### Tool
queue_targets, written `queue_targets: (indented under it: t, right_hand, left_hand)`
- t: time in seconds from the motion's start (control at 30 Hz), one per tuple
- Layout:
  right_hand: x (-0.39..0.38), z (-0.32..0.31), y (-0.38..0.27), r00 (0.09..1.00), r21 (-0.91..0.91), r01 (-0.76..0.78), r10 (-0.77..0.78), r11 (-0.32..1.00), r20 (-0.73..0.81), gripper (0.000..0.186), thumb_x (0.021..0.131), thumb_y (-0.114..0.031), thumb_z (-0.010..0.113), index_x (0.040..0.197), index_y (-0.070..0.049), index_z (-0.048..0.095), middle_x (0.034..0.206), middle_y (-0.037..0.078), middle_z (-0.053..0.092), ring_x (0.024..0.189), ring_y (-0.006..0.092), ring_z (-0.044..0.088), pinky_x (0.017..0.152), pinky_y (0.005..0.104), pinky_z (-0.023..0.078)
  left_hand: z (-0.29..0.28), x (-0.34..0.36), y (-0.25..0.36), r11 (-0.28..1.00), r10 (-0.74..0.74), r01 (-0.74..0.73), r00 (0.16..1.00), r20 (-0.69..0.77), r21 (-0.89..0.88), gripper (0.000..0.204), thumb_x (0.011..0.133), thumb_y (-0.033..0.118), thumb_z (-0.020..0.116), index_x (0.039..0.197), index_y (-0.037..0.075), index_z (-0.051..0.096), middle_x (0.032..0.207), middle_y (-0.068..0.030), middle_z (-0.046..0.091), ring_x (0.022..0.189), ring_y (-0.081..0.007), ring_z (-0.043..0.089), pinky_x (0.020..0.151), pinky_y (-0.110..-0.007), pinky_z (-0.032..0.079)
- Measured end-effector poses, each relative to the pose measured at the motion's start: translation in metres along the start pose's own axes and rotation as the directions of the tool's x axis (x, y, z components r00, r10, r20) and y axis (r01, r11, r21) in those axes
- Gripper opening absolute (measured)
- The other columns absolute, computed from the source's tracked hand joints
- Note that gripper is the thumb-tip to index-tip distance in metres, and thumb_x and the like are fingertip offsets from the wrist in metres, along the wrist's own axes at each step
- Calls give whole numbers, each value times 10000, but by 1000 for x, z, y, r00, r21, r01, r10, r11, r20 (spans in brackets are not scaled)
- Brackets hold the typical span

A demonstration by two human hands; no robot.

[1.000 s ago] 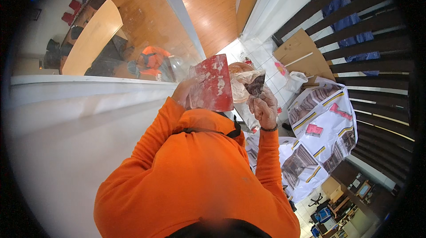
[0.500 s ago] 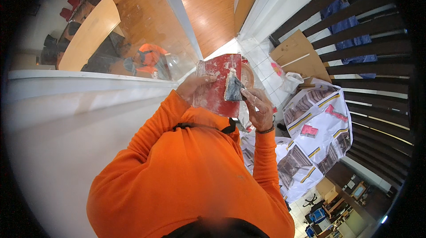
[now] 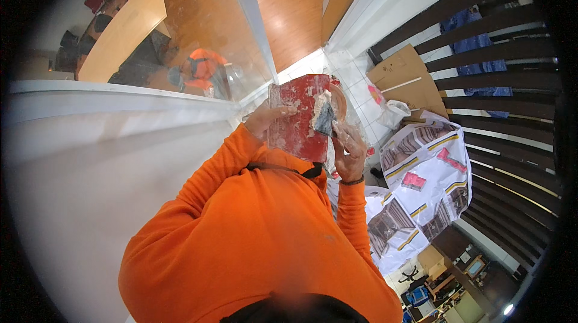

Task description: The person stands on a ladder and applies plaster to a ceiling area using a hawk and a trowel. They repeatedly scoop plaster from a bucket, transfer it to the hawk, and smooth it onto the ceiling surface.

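Note:
My left hand [image 3: 263, 119] grips the left edge of a flat red board [image 3: 289, 137], its thumb lying on top. Pale putty is smeared over the board's face. In my right hand [image 3: 350, 151] is a small putty knife [image 3: 324, 119] with a dark grey blade, pinched between thumb and fingers. Its blade rests against the right part of the board, with a thick ridge of pale putty [image 3: 320, 101] along its edge. White residue coats my right fingers. Partly hidden behind the board is a round pinkish tub [image 3: 339, 105].
To the left run a white wall [image 3: 90, 172] and a glass pane reflecting an orange sleeve. On the right, a printed plastic sheet [image 3: 433, 169] with pink pieces covers the floor beside a cardboard sheet [image 3: 402, 76], a white plastic bag [image 3: 394, 113] and dark slats [image 3: 500, 91].
The putty knife has tilted and shifted slightly to the right on the board. More putty shows along its blade and on the board's face.

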State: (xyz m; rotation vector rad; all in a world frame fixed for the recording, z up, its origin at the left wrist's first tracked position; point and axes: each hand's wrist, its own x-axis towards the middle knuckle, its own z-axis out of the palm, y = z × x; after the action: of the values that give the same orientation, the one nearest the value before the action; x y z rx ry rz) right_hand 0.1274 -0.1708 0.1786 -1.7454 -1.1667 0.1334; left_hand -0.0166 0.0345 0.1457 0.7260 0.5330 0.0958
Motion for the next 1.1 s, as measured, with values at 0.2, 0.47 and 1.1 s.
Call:
queue_targets:
  t: [0.2,0.47,1.1]
  right_hand:
    - [-10,2,1,989,25,-144,143,989,44,311,830,54,636,1121,-51,665,1001,130,658,878,226,648,716,292,503]
    - [-21,12,3,982,72,-179,183,981,-53,342,827,66,626,1150,-43,658,988,134,653,869,233,637,742,296,493]
    - [-60,37,34,870,101,-448,459,888,-177,237,876,-37,611,1107,-13,658,896,62,635,726,141,579,672,244,452]
  left_hand:
    - [-7,8,-11,997,66,-66,998,-6,31,380,830,136,675,1172,1,580,1070,-92,664,974,-171,640,894,-322,511]
    - [-12,11,-17,992,94,-94,996,1,79,427,822,155,715,1188,-5,564,1081,-110,661,980,-181,643,916,-327,502]
    - [4,12,-17,999,43,-42,997,-62,20,412,808,83,712,1177,3,548,1032,-88,657,933,-172,648,833,-314,543]
